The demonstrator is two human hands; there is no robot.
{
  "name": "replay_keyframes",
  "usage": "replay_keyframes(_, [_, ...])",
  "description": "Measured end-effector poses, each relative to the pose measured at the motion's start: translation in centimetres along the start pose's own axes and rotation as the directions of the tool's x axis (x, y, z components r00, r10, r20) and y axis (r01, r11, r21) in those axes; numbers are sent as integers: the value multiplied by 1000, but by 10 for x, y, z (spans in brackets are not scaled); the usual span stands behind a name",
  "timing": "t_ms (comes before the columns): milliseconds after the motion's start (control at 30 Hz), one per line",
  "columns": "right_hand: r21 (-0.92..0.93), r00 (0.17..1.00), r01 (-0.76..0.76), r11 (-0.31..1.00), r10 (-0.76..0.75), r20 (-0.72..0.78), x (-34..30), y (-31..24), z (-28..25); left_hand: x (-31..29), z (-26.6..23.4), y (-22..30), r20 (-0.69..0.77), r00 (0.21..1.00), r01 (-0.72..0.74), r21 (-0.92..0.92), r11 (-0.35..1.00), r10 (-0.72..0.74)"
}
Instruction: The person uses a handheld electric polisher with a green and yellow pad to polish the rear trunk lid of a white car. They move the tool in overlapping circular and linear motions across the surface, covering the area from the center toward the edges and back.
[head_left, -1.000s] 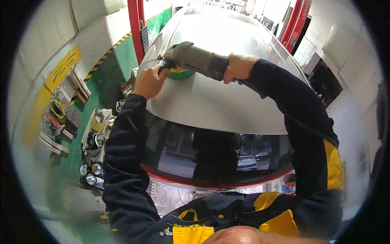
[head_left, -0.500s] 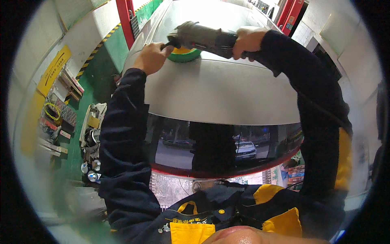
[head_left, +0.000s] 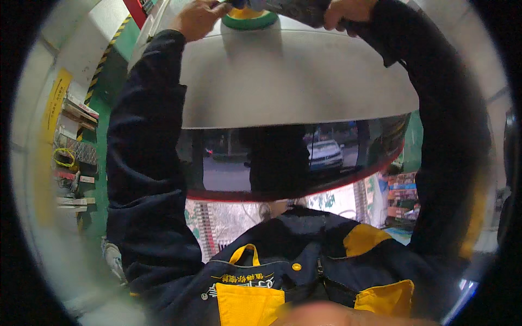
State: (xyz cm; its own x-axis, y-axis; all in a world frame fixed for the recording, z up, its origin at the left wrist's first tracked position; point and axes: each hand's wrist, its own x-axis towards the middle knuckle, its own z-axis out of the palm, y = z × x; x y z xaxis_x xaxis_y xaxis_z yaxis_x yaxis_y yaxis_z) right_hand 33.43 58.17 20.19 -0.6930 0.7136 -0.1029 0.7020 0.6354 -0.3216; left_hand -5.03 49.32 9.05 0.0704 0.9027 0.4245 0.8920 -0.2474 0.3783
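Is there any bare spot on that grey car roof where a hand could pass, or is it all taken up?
The roof is bare between the sleeves, from the green pad down to the dark glass. The top edge is crowded: the left hand, the right hand and the polisher sit close together there.

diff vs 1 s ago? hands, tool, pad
Both hands and the polisher have slid away from the person across the silver car panel, toward the picture's top edge. Left hand is still at the tool's front by the green pad, right hand still on its body. Nothing let go; pad stays on the panel.
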Motion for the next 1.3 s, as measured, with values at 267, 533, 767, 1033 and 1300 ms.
replay_keyframes(267, [62, 992, 49, 997, -55, 109, 48, -25, 9, -43, -42, -65, 24, 912, 403, 116, 908, -408])
replay_keyframes(533, [-30, 984, -149, 988, 151, 94, 26, -32, -2, -13, -7, 5, 60, 982, -182, 509, 841, 177])
replay_keyframes(767, [103, 984, -107, 989, 90, 155, 53, -15, 3, -36, -19, -49, 15, 856, -389, 678, 623, 517])
replay_keyframes(1033, [59, 983, 29, 998, -40, 181, 71, -69, 33, -103, -70, -83, -131, 986, 127, 200, 972, -102])
replay_keyframes(1300, [50, 975, 48, 998, -58, 214, 96, -84, 45, -152, -91, -108, -92, 844, 508, -179, 843, -528])
